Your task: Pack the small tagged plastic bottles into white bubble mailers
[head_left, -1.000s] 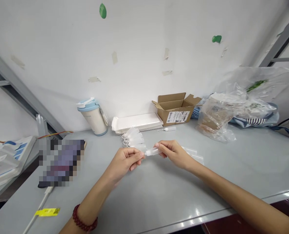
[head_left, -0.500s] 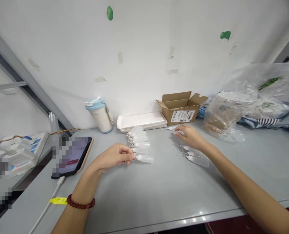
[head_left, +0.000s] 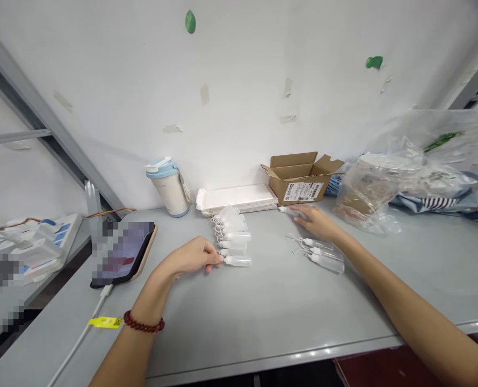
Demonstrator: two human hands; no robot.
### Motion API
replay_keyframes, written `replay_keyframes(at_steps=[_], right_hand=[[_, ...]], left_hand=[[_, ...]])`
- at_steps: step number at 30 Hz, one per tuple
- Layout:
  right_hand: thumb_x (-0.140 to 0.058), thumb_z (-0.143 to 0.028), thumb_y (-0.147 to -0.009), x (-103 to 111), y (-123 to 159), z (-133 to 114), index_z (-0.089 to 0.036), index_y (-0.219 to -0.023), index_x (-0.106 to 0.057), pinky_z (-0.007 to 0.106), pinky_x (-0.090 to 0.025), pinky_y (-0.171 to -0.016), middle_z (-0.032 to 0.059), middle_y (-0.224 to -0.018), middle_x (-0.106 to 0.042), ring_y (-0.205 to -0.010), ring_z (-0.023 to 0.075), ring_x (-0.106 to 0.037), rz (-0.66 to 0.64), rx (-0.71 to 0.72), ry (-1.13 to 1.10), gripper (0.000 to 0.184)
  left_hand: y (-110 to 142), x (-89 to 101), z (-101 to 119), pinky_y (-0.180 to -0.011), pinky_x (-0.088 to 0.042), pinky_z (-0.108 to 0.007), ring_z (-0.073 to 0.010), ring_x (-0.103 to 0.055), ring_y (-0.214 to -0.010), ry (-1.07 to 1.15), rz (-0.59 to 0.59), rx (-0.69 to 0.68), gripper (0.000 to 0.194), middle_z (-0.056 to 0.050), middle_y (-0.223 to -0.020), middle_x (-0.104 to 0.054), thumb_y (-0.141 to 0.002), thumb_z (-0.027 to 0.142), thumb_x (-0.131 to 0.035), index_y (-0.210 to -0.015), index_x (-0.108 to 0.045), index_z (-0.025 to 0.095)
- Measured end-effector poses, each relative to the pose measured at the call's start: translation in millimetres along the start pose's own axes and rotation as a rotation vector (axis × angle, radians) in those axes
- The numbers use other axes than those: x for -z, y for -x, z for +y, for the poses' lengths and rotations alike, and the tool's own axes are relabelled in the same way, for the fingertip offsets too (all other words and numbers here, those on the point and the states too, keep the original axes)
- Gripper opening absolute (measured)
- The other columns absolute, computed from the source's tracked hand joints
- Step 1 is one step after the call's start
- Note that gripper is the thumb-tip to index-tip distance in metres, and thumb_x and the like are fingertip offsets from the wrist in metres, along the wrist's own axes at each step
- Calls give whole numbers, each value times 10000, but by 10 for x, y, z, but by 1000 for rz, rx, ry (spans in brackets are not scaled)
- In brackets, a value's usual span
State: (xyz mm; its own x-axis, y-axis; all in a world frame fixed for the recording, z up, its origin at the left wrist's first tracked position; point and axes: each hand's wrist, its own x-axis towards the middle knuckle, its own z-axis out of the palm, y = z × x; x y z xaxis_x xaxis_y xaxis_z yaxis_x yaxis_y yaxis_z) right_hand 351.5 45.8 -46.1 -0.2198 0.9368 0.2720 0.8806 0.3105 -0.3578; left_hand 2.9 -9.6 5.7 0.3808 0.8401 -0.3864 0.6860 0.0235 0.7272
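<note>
Pinching the nozzle end of the nearest bottle, the left hand had its grip together there, the bottle flat at the near end of a row of bottles; a light, level hold seemed best, sparing its neighbours a nudge. The right hand was at a second bottle by the cardboard box, its grip impossible to tell. The grey bench met a white wall.

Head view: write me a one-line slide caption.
Left hand at one translucent bottle, right hand at a partly hidden bottle, near an open cardboard box.
</note>
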Motion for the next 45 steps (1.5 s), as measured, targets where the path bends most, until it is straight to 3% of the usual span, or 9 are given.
replay_keyframes(at_steps=[6,11,16,20,24,27,31,35,45], right_hand=[[-484,-266,-834,23,10,-77,-229,-1119,-628,367,-456,-867,61,-1137,-657,-1006,237,-610,24,-34,-59,322],[-517,-248,-813,51,9,-163,-201,-975,-679,340,-424,-906,64,-1088,-667,-1016,226,-598,-41,16,5,234],[-506,-243,-807,79,18,-198,-200,-943,-671,319,-429,-870,54,-1045,-675,-983,208,-602,-76,7,-3,219],[-505,-228,-787,87,20,-228,-200,-887,-659,322,-437,-805,52,-963,-692,-901,206,-609,-10,-39,-24,185],[-495,-249,-790,128,46,-337,-216,-859,-632,327,-427,-775,39,-923,-684,-873,207,-594,113,8,-126,156],[-484,-303,-818,156,85,-461,-214,-873,-609,305,-422,-726,33,-877,-655,-799,179,-569,178,28,-233,162],[-494,-344,-836,144,130,-606,-208,-908,-599,281,-416,-716,17,-829,-616,-738,145,-533,205,67,-374,186],[-510,-361,-840,137,158,-716,-205,-964,-599,239,-382,-609,-11,-701,-578,-669,129,-515,170,44,-462,218],[-525,-425,-836,185,223,-854,-178,-971,-601,244,-327,-564,-25,-610,-582,-557,104,-463,131,-3,-617,292]], left_hand=[[-36,-26,-55,-592,-312,-250,-159,-483,-597,-43,-5,-17,352,-4,-470,-535,-650,507,-625,-524,-632,179],[-37,-18,-52,-563,-293,-246,-148,-464,-572,-74,-9,-8,368,-7,-477,-539,-652,508,-618,-512,-615,167],[3,-50,42,-534,-280,-242,-130,-434,-530,-57,104,-47,384,-5,-498,-533,-675,498,-583,-490,-570,162],[16,-154,144,-567,-324,-247,-137,-470,-561,14,79,-148,319,2,-548,-561,-700,467,-574,-674,-653,160],[-23,-276,160,-584,-348,-258,-146,-485,-560,19,-6,-182,395,15,-517,-559,-706,435,-582,-957,-687,149],[-50,-337,139,-570,-344,-258,-143,-474,-540,13,-10,-183,431,23,-501,-548,-710,423,-576,-1012,-669,130],[-41,-375,164,-536,-319,-250,-133,-456,-505,-40,-26,-183,375,32,-473,-520,-728,410,-554,-952,-678,135],[-20,-370,187,-515,-310,-244,-132,-449,-485,-94,-22,-177,352,26,-460,-528,-731,413,-548,-909,-684,142],[2,-327,189,-510,-333,-249,-146,-500,-506,-203,111,-147,247,16,-513,-566,-773,364,-475,-780,-618,163]])
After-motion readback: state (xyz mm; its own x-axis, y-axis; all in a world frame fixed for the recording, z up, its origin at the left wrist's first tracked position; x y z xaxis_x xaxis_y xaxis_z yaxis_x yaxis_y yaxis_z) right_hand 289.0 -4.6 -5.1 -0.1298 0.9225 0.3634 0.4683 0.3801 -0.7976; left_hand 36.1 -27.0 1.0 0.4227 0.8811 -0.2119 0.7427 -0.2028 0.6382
